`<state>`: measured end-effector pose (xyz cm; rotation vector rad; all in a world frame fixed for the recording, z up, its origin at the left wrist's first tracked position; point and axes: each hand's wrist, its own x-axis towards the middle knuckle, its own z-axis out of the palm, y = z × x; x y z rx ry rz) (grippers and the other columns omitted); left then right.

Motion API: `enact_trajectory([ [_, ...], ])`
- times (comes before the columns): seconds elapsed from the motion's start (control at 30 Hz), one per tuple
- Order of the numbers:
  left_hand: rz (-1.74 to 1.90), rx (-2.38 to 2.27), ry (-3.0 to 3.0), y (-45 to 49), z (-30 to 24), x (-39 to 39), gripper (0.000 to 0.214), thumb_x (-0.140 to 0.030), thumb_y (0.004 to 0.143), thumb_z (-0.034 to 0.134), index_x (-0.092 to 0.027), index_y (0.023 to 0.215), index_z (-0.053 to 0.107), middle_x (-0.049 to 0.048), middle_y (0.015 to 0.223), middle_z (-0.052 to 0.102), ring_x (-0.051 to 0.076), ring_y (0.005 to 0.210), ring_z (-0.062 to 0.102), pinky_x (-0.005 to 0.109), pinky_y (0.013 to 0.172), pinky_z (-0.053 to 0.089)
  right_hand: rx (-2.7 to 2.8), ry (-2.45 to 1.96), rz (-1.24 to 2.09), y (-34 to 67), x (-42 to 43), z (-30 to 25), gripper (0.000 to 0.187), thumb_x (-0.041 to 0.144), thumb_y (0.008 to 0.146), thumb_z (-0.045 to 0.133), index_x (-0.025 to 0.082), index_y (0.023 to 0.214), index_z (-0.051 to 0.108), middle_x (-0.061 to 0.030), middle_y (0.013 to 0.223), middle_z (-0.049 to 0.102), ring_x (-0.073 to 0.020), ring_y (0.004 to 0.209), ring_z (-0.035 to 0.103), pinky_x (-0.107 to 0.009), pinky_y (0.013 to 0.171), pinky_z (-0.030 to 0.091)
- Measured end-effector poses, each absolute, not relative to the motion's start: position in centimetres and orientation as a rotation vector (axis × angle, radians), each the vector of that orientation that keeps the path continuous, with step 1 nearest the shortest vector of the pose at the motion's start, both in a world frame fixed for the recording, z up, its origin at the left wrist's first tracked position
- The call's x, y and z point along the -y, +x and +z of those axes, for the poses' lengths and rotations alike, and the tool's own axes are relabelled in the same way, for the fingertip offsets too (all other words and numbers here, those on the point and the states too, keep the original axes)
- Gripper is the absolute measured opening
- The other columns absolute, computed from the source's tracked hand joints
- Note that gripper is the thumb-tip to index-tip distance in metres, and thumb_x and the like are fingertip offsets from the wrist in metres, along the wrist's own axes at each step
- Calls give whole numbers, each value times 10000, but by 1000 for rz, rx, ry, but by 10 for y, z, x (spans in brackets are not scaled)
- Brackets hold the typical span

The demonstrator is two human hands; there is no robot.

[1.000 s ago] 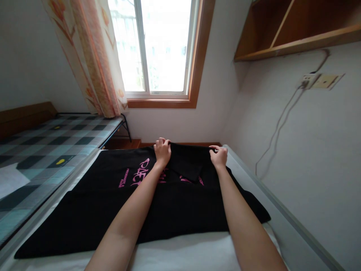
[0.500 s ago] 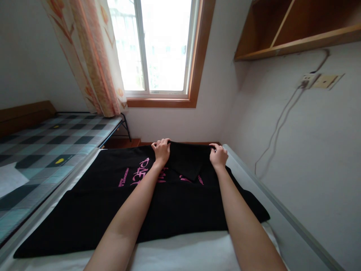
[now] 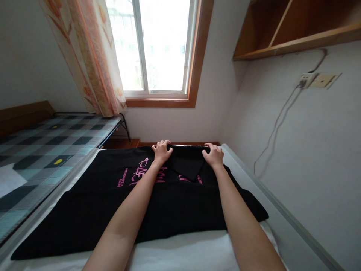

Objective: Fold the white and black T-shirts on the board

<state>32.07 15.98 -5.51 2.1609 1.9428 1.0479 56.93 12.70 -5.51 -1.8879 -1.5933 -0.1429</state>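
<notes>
A black T-shirt [image 3: 180, 207] with pink lettering lies spread over a white-covered surface [image 3: 186, 250], its near part folded over toward the middle. At its far edge, a sleeve is turned inward and covers some of the lettering. My left hand [image 3: 161, 151] grips that far edge left of the sleeve, thumb and fingers closed on the cloth. To the right of the sleeve, my right hand [image 3: 214, 154] pinches the same edge. Between the two hands the cloth runs nearly straight. My forearms hide part of the shirt and its print.
On the left stands a bed with a checkered mattress [image 3: 81, 130] and a white sheet of paper [image 3: 9, 180]. A grey raised edge [image 3: 270, 199] borders the right side. A wooden shelf [image 3: 279, 43] and a wall socket [image 3: 307, 79] with a hanging cord are on the right wall.
My right hand has shifted left along the shirt's far edge, closer to my left hand. The edge between them sits slightly lower. My left hand still grips the cloth.
</notes>
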Motion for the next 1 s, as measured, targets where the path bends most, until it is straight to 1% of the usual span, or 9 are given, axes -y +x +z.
enact_trajectory([
  [0.13,999,-1939,2215,319,-54,-158,234,-278,800,570,-246,1010,668,63,1064,656,255,1063,532,433,944,280,1741,-1915,-190,566,-126,-57,402,355,856,544,285,1245,620,-81,1161,626,-308,1101,463,-467,984,300],
  [0.2,989,-1940,2224,319,-53,-158,209,-271,806,564,-243,979,678,62,1054,654,255,1060,532,435,949,277,1744,-1949,-187,566,-126,-58,368,321,869,538,293,1220,645,-83,1139,631,-308,1090,462,-472,987,287],
  [0.33,1037,-1931,2175,319,-51,-159,199,-274,825,547,-252,976,674,50,1064,656,245,1068,535,433,952,276,1680,-1955,-172,569,-125,-61,301,269,888,510,257,1110,714,-89,1105,659,-301,1042,479,-455,959,302],
  [0.43,1038,-1932,2163,320,-51,-158,200,-289,831,544,-259,983,670,42,1072,662,240,1072,540,436,958,271,1641,-1934,-174,572,-125,-65,295,266,891,509,247,1088,728,-92,1078,671,-297,1022,485,-446,935,314],
  [0.6,901,-1956,2229,312,-57,-159,237,-327,813,556,-241,1006,662,60,1073,664,256,1059,543,448,953,278,1623,-1915,-140,575,-125,-71,281,276,885,519,266,1056,742,-96,1044,662,-290,1004,484,-431,885,331],
  [0.7,803,-1974,2344,287,-61,-165,238,-299,817,525,-230,1001,659,73,1075,664,262,1063,540,456,961,269,1619,-1918,-114,576,-126,-73,280,287,886,521,268,1057,741,-101,1054,655,-295,1011,477,-424,856,332],
  [0.83,574,-2072,2424,228,-58,-175,266,-248,798,505,-225,1025,643,92,1107,659,277,1087,532,457,948,279,1617,-1927,-97,575,-127,-74,278,294,890,521,275,1062,738,-98,1070,653,-292,1017,473,-414,841,325],
  [0.93,430,-2148,2406,180,-51,-179,274,-201,780,483,-232,1001,641,84,1096,667,276,1090,538,445,932,294,1612,-1923,-98,576,-128,-75,275,290,889,523,275,1064,736,-93,1075,654,-286,1017,473,-407,841,322],
  [1.0,323,-2192,2363,152,-47,-180,278,-205,771,486,-235,999,642,79,1070,675,273,1076,552,442,929,302,1602,-1916,-107,576,-128,-75,275,289,886,526,270,1064,735,-91,1073,654,-281,1010,474,-401,841,320],
])
